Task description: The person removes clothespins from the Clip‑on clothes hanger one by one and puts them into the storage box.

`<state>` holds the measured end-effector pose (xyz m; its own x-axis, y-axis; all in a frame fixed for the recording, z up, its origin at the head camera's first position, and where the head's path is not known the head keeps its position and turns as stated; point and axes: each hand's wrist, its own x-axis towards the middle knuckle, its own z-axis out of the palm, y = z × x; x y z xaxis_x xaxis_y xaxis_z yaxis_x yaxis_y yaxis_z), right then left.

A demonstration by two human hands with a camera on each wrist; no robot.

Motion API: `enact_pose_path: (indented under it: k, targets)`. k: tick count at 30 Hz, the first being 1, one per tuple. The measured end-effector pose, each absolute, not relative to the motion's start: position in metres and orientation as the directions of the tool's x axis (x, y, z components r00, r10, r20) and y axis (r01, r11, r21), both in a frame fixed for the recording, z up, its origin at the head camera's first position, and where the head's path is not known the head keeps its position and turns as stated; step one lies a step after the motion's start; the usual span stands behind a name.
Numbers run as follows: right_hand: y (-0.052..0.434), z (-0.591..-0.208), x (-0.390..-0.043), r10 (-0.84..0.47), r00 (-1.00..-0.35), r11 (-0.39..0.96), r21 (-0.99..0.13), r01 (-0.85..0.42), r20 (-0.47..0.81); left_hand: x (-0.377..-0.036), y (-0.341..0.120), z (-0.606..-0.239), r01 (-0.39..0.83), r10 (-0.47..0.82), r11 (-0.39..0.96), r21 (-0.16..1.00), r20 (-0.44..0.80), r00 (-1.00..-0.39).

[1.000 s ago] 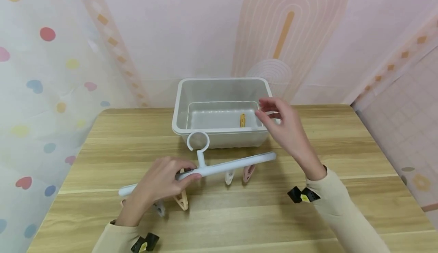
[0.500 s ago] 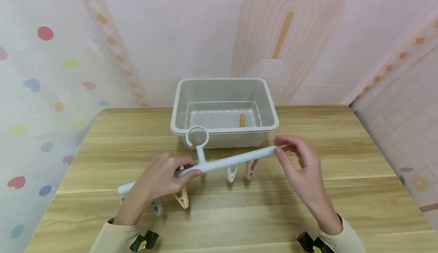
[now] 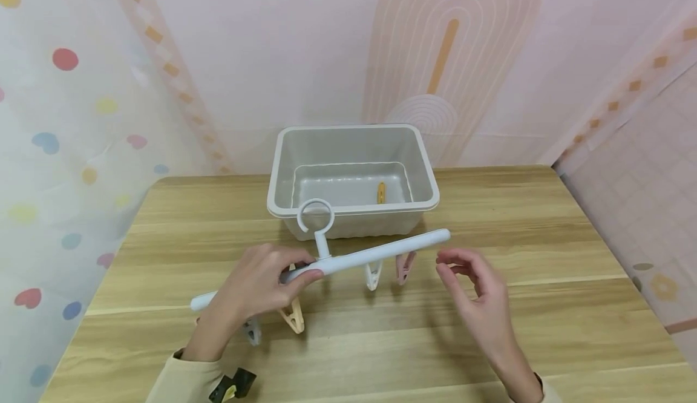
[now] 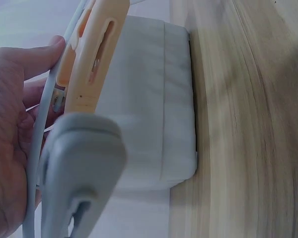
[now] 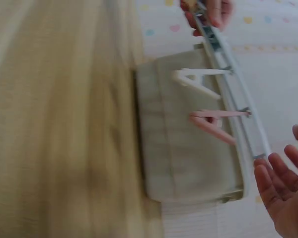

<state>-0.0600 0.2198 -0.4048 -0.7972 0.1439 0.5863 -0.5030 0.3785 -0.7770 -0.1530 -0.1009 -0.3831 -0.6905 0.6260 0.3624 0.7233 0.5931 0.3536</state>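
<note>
My left hand (image 3: 267, 288) grips a white clip hanger (image 3: 389, 249) near its middle, thumb in front, with its ring-shaped hook (image 3: 316, 214) standing up. Clothespins hang from the underside of the bar: a peach one (image 3: 294, 317) by my left fingers, a grey one (image 4: 82, 168), a white one (image 3: 373, 275) and a pink one (image 3: 404, 268). The bar slants, its right end higher. Just below and right of that end, my right hand (image 3: 484, 306) is in the air with loosely bent fingers, holding nothing. In the right wrist view its fingertips (image 5: 263, 171) appear close to the bar's end.
Behind the hanger stands a grey plastic bin (image 3: 354, 224) against the patterned wall cloth (image 3: 305, 46). One yellow clothespin (image 3: 381, 193) lies inside it. All this is over a wood-grain table (image 3: 348, 354).
My right hand came down from the bin's right side to the hanger's end, then drew slightly below it. The hanger's right end has risen a little; my left hand keeps its grip.
</note>
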Motion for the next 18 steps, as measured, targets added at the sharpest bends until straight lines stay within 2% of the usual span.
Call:
enact_pose_path:
  k: [3, 7, 10, 13, 18]
  targets:
    - [0.215, -0.414, -0.058, 0.166, -0.830, 0.453, -0.789, -0.415, 0.533, -0.153, -0.100, -0.382, 0.724, 0.627, 0.590, 0.357, 0.363, -0.689]
    - [0.209, -0.423, -0.055, 0.165, -0.918, 0.463, -0.850, -0.251, 0.362, -0.151, -0.099, -0.382, 0.732, 0.632, 0.580, 0.358, 0.368, -0.681]
    - [0.204, -0.427, -0.056, 0.128, -0.974, 0.359, -0.924, -0.131, 0.188, -0.150, -0.097, -0.382, 0.740, 0.636, 0.569, 0.359, 0.379, -0.672]
    - [0.200, -0.429, -0.058, 0.058, -0.996, 0.217, -0.975, -0.052, 0.066, -0.149, -0.095, -0.382, 0.749, 0.638, 0.561, 0.353, 0.391, -0.663]
    - [0.197, -0.428, -0.063, -0.046, -0.998, 0.051, -0.998, -0.044, 0.042, -0.147, -0.092, -0.382, 0.756, 0.643, 0.550, 0.355, 0.397, -0.655]
